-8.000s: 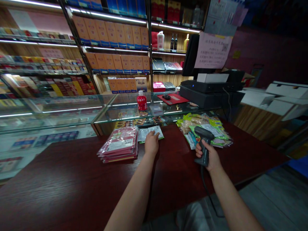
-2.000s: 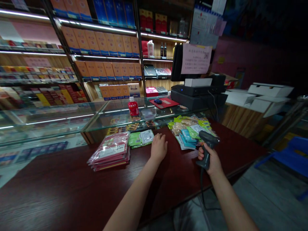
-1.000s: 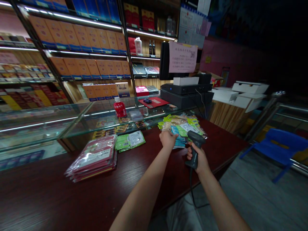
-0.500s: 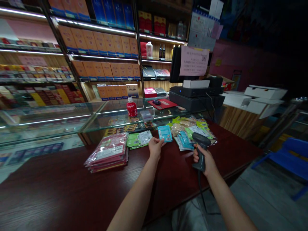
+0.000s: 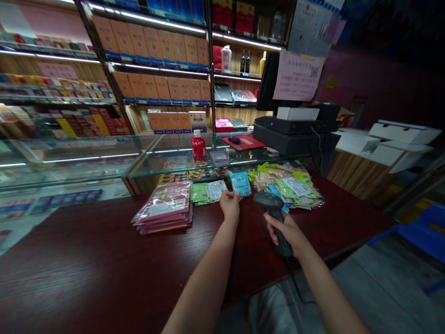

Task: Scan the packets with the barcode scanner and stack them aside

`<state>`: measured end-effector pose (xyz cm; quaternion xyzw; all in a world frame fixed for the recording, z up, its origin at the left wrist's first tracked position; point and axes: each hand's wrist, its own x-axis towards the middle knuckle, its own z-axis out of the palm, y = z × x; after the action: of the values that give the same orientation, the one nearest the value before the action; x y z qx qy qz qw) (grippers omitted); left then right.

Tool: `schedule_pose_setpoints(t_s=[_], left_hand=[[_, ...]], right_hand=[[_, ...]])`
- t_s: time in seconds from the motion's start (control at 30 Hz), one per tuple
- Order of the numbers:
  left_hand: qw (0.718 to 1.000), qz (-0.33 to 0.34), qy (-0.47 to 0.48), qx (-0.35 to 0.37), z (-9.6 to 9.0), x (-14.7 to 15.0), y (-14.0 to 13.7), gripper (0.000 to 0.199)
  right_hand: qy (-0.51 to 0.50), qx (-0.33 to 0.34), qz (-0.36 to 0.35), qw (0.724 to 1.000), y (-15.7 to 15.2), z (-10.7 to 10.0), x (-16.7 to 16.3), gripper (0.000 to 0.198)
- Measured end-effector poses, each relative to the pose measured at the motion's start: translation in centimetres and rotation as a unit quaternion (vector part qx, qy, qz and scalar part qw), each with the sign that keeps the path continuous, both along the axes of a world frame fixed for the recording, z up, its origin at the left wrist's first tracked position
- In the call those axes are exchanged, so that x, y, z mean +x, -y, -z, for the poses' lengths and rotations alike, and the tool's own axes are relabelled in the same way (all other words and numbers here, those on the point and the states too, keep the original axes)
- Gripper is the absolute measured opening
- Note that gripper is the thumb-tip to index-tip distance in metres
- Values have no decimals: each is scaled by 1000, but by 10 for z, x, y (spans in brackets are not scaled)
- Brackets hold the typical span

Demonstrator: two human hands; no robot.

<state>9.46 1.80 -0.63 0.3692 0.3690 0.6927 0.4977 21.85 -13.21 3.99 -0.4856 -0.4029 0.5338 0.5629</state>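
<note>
My left hand (image 5: 230, 204) pinches the lower edge of a small blue packet (image 5: 240, 183), which lies at the back of the dark wooden counter (image 5: 139, 273). In my right hand (image 5: 285, 232) is a black barcode scanner (image 5: 269, 200), gripped by its handle with the head angled toward the blue packet. Left of the packet lie green and white packets (image 5: 208, 192), beside a stack of red flat packages (image 5: 167, 206) in clear wrap. A heap of green and clear packets (image 5: 292, 183) sits behind the scanner, and it partly hides more blue packets there.
A glass display case (image 5: 146, 162) runs along the counter's back, with a red bottle (image 5: 198, 144) on top. A monitor (image 5: 267, 83) and a black cash drawer (image 5: 288, 139) stand at the back right. The scanner's cable (image 5: 295, 283) hangs over the front edge. A blue chair (image 5: 420, 232) is at the right.
My right hand has brought the scanner leftward, closer to the blue packet. My left hand stays at the packet, and the camera view has shifted.
</note>
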Motion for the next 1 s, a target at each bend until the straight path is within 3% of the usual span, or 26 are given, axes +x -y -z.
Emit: schedule_pose_setpoints(t_s=[0.2,0.47,0.7,1.0], left_hand=[[999,-40,-32,1,-2,0,1,29],[1000,-12,7,3,1,1,-1,35],[1000,-10,10,-3,1,-1,-1,38],[999,-10,34,-3,0,-3,0,38]], right_hand=[[6,11,-16,1000,2,-3,1,39],[-27,5,9,1000,-4,-2,6,40],[-144,26,15,989,-24,-5,20,38],[-241,55,3,969,-34,17,31,29]])
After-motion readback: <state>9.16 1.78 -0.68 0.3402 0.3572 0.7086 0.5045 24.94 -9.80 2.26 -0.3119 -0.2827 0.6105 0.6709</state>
